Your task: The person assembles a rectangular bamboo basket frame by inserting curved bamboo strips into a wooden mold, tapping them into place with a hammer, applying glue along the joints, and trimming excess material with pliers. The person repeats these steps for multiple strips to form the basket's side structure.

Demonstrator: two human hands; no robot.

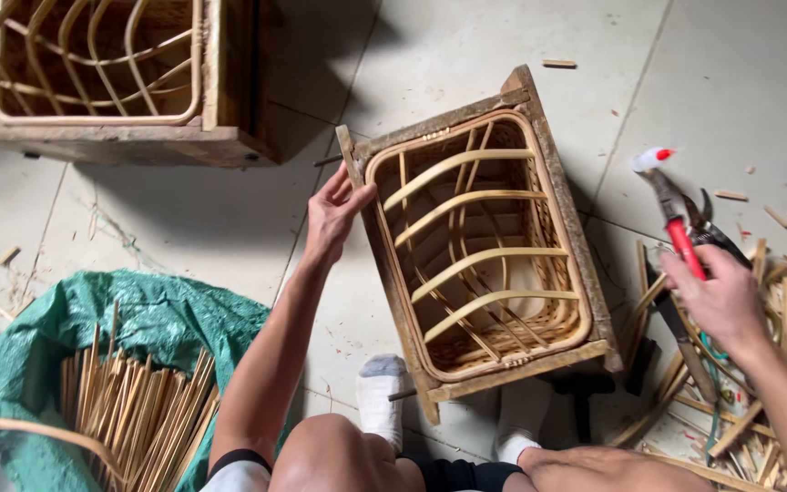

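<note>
Shears (682,225) (red-handled, in right hand (721,296)) point up-left, long axis near-vertical.

A pale tan woven basket (480,260) is seen in a weathered brown wooden frame (585,273) on light grey floor tiles (730,82). Red-handled shears (680,232), a green tarp (152,319) and white socks (380,392) are also pictured.

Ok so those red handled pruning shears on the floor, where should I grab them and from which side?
Take the pruning shears by the red handles, where the right hand already rests. Come from the near end, toward your body: the handles point back at you, while the white and red tip points away. Probably wrap both handles together, clear of the bamboo offcuts beside them.
</note>
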